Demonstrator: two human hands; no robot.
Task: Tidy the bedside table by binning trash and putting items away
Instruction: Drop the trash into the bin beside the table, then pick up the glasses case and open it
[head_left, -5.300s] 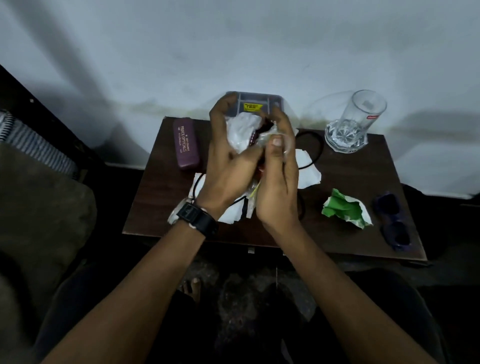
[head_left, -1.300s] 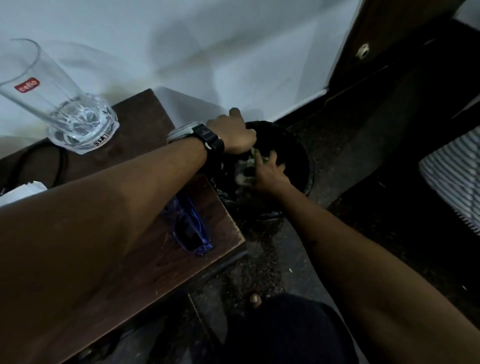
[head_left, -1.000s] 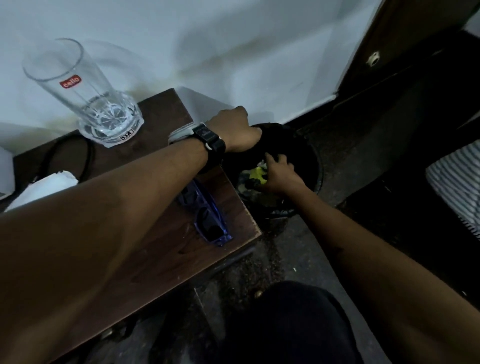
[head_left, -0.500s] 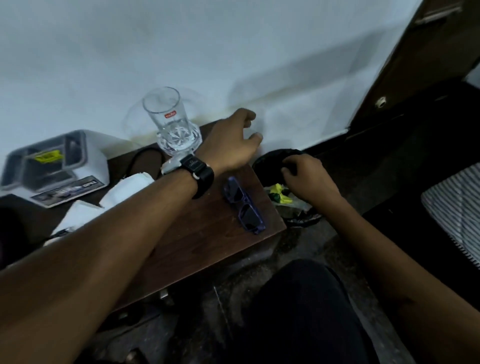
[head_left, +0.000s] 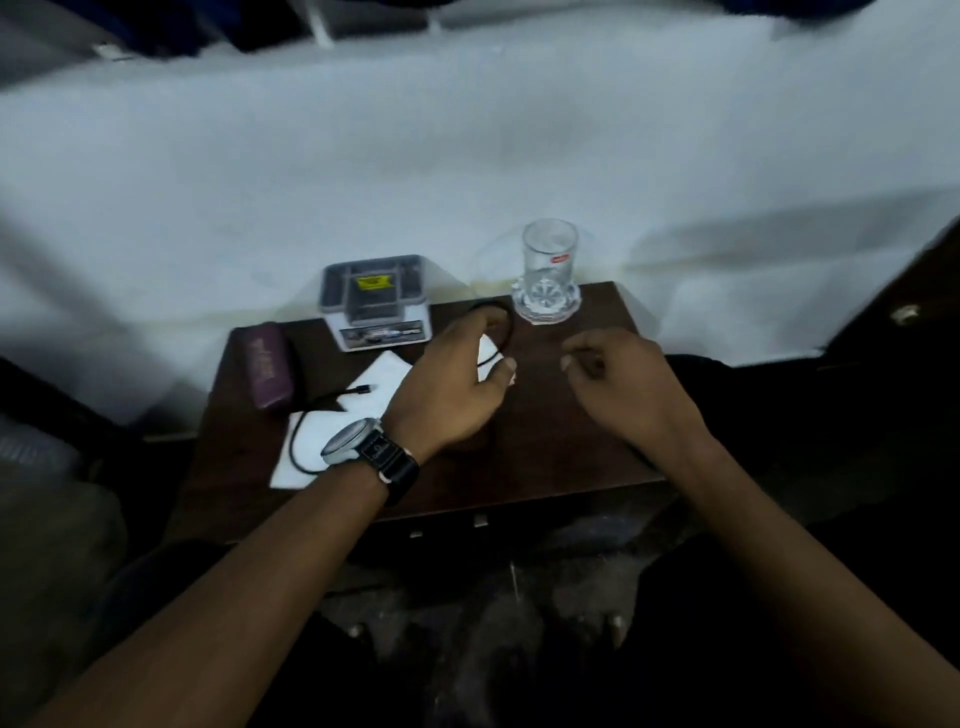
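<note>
Hands: the left hand (head_left: 447, 387) and the right hand (head_left: 623, 387) are back over the bedside table (head_left: 550, 457); half a second ago the right one was at the bin beside the table, which is now out of view; both are empty, the fingers loosely curled and apart, clamped on nothing.
Trash: the crumpled wad held about five seconds ago is gone from the hands, and the green wrapper that lay near the right edge is no longer on the wood; I judge both are binned.
Still on the table: white paper (head_left: 337, 441) under a black cable (head_left: 306, 415) on the left part; a maroon case (head_left: 267, 366) at the left edge; a grey box (head_left: 376, 301) and a glass (head_left: 548, 275) at the back by the wall; the cable loop shows beyond the left fingers.
Sunglasses: not visible now; perhaps hidden under the right forearm, I cannot tell.
Meaning for the task: the first binning round looks finished; the paper seems the next trash, and the cable lying across it must come off first.
</note>
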